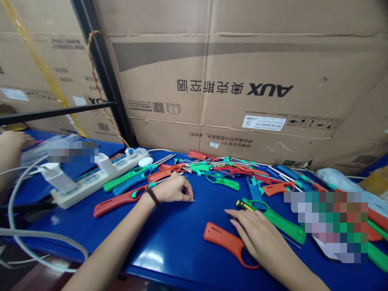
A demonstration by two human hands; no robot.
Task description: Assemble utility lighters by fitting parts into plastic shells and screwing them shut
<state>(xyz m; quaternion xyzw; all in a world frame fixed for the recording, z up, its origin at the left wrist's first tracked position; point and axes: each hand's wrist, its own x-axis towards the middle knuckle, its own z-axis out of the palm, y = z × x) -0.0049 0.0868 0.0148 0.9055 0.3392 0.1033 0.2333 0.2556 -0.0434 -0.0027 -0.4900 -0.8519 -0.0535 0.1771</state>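
My left hand is closed in a pinch low over the blue table. A tiny thin pale thing shows at its fingertips, too small to name. Fingers stretched out, my right hand is open beside an orange lighter handle, partly covering its trigger loop. A green lighter handle lies just beyond that hand. Close to its fingertips is a yellow and black tool handle, partly hidden. Near my left forearm lie a red lighter, a blue lighter and a green lighter.
Several lighters and parts are heaped along the back, including a green lighter. A white power strip with plugs and cables stands left. Behind rises a large cardboard box. Another person's hand shows at far left. Blurred patches cover the right side.
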